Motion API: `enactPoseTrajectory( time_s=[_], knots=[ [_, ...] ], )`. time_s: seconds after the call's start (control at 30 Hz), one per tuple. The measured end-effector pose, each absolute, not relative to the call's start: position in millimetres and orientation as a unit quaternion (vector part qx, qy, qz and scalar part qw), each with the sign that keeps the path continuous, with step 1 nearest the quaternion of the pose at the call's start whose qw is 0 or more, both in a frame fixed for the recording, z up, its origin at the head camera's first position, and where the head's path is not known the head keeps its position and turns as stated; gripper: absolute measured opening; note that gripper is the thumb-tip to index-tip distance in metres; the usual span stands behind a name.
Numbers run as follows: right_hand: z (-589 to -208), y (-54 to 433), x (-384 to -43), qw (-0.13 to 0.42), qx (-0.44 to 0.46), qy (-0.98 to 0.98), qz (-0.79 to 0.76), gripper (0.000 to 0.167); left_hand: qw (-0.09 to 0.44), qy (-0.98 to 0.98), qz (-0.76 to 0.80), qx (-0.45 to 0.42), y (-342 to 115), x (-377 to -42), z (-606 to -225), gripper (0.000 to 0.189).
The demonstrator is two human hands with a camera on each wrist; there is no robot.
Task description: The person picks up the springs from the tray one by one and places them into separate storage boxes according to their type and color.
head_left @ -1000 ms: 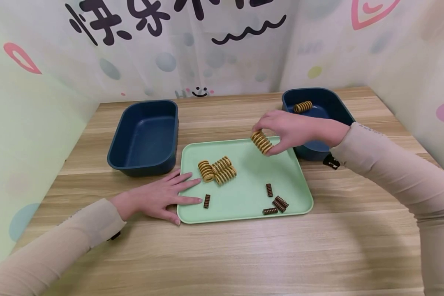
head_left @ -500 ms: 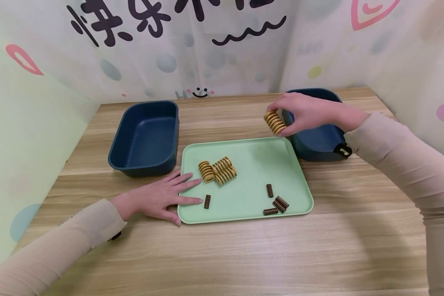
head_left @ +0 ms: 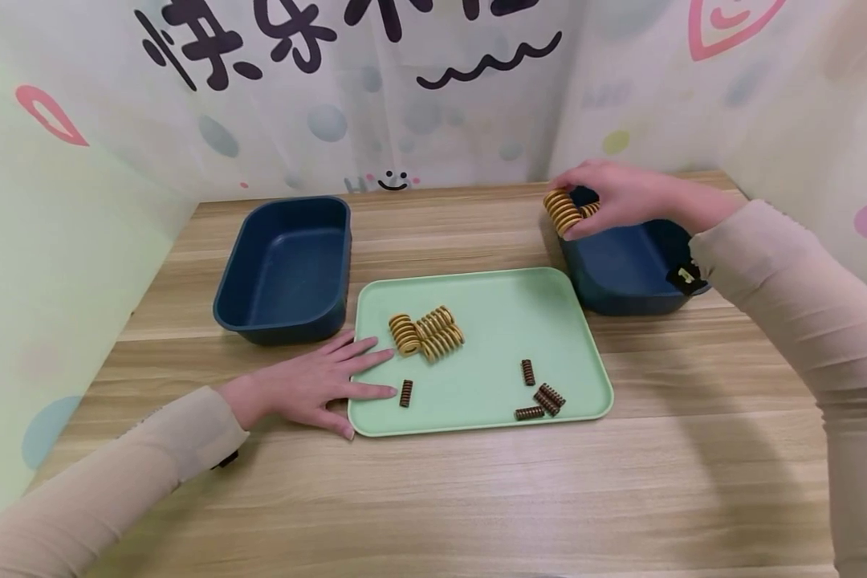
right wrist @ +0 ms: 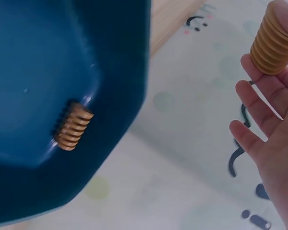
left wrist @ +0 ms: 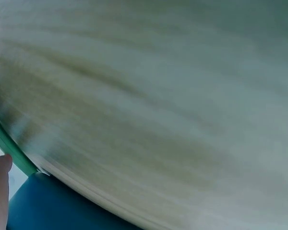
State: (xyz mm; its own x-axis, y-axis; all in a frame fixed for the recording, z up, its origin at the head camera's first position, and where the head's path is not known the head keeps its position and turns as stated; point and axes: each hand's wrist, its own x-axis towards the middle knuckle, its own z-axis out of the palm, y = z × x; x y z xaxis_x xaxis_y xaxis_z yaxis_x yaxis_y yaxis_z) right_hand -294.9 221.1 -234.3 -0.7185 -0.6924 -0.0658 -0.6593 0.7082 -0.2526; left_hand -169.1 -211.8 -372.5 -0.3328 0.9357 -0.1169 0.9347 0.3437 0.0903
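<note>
Between thumb and fingers my right hand pinches a thick gold coil spring by its ends, over the left rim of the right blue bin. Inside that bin a second gold spring lies against the wall in the right wrist view. My left hand lies spread on the left edge of the light green tray, fingers straight. Near its fingertips rest a small dark copper spring and a cluster of gold springs. Several more small dark springs lie at the tray's front right.
A second blue bin stands at the back left, close to the tray. Behind the wooden table hangs a white printed curtain.
My right hand has carried the gold spring from above the tray to the back right, over the right bin's edge. The left hand has stayed in place.
</note>
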Motion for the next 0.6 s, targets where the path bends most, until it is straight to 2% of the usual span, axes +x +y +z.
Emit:
enactPoseTrajectory(
  time_s=[0.2, 0.47, 0.6],
  knots=[
    [-239, 234, -308, 0.075, -0.344, 0.93, -0.107, 0.064, 0.073, 0.816, 0.004, 0.574, -212, -170, -373, 0.067],
    [-244, 245, -319, 0.096, -0.308, 0.942, -0.089, 0.069, 0.071, 0.815, 0.003, 0.575, -211, -170, -374, 0.066],
    [-248, 251, -325, 0.086, -0.301, 0.945, -0.095, 0.068, 0.069, 0.816, 0.006, 0.574, -211, -169, -374, 0.067]
  ],
)
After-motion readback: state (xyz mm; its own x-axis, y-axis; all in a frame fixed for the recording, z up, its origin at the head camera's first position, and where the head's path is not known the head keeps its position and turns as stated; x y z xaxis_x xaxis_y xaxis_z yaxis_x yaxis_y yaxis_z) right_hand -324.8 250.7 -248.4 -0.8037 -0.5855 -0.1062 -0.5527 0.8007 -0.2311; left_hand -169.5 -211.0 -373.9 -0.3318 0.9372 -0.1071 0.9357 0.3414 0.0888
